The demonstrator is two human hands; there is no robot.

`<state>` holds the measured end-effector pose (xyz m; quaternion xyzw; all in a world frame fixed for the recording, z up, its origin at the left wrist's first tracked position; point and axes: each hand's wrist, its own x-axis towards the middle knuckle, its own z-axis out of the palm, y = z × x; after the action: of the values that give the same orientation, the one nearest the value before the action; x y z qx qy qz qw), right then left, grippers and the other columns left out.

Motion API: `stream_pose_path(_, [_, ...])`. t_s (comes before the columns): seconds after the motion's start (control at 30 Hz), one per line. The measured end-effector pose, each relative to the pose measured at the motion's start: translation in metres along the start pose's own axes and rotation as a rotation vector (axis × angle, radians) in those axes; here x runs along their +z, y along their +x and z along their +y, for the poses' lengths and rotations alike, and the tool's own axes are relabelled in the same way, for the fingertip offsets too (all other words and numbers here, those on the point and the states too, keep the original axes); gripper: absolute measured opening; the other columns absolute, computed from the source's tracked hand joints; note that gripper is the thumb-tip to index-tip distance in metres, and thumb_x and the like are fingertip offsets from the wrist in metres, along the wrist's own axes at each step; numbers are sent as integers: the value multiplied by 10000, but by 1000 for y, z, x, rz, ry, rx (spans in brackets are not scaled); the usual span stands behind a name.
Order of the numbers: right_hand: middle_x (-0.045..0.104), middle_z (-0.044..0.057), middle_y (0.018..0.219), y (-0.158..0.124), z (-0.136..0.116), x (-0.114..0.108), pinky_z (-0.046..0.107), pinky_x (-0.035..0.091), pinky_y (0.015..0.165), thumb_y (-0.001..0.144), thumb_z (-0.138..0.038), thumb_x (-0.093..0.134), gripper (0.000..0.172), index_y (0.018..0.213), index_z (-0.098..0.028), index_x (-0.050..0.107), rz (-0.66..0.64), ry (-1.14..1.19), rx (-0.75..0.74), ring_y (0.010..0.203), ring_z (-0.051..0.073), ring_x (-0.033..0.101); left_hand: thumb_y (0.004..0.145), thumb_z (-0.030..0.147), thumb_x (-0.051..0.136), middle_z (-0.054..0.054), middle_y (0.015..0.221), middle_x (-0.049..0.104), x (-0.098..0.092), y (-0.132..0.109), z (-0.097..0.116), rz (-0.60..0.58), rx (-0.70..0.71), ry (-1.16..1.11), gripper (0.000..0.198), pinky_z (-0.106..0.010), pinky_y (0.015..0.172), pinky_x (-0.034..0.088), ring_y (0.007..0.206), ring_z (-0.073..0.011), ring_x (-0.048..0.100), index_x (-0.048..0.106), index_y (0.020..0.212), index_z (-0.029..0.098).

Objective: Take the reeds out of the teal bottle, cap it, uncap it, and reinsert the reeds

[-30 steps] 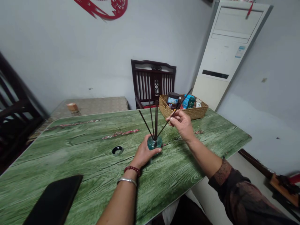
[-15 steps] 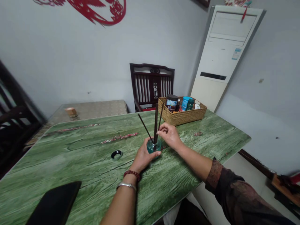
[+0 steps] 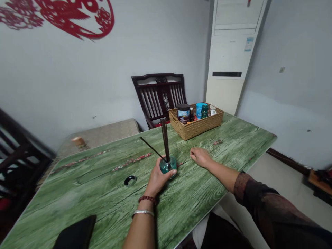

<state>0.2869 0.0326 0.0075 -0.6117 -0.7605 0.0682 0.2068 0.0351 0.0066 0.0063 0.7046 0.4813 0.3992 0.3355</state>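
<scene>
Over a green wood-grain tabletop (image 3: 103,197), one dark stick (image 3: 152,149) leans left above the left hand (image 3: 157,179), which grasps the teal bottle (image 3: 164,168); other sticks (image 3: 165,140) rise near-upright; farther right, apart, the right hand (image 3: 201,157) curls, seemingly empty.

From the wearer's head, one view faces forward and down over the nearby table (image 3: 109,200), the left hand (image 3: 157,177) and right hand (image 3: 201,157) near mid-frame.

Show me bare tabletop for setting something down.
Bare: the green wood-print tabletop between the black ring and the flat black slab, and its right end, right of the wicker basket and right hand. Crowded: around the reed diffuser in the left hand, and inside the basket.
</scene>
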Motion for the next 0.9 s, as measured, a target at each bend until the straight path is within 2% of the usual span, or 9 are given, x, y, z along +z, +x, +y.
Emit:
stream_pose_path(0.2, [731,71,1050,-4,6,7,250,397,774,924,-267,526,195,985,-223,706,-17,24,71,973,191,656,677,486,790,-110,1225,629,1,-7,5,47,-32,20,784,-427,986,479,1091,-258,640,431,1315,205])
stream_pose_path(0.3, [747,84,992,5,4,5,260,406,752,915,-241,510,220,953,-216,726,-65,59,128,926,201,671,684,488,784,-109,1186,644,0,-6,5,91,-46,42,711,-416,971,491,1064,-249,651,486,1261,199])
stream_pose_path(0.37, [756,64,927,16,1,4,252,408,719,878,-228,545,196,889,-223,740,-110,102,114,871,194,676,675,472,790,-106,1159,656,-4,1,4,106,-48,53,693,-420,962,497,1056,-250,657,506,1242,192])
stream_pose_path(0.53, [762,10,936,37,-24,14,229,417,701,824,-290,628,159,914,-253,753,-191,197,31,842,170,672,571,408,849,-70,1018,695,-23,40,-7,128,-99,78,677,-434,925,499,980,-260,672,567,1147,191])
stream_pose_path(0.67, [758,53,963,38,-43,29,269,420,750,905,-301,528,232,998,-235,731,-103,191,52,901,203,673,510,372,873,-46,958,694,-41,78,-26,199,-146,10,684,-427,899,505,907,-236,671,570,1097,196])
stream_pose_path(0.73, [757,59,952,37,-45,36,280,414,754,919,-298,508,234,989,-232,722,-64,175,46,899,208,674,499,351,877,-42,948,689,-50,96,-37,222,-150,-8,680,-426,892,509,888,-229,671,566,1085,198])
stream_pose_path(0.9, [753,53,931,39,-43,46,279,392,727,917,-293,523,202,951,-231,712,-60,163,13,846,197,673,472,281,883,-38,926,689,-66,135,-54,256,-151,-69,662,-437,910,504,883,-230,668,579,1054,191])
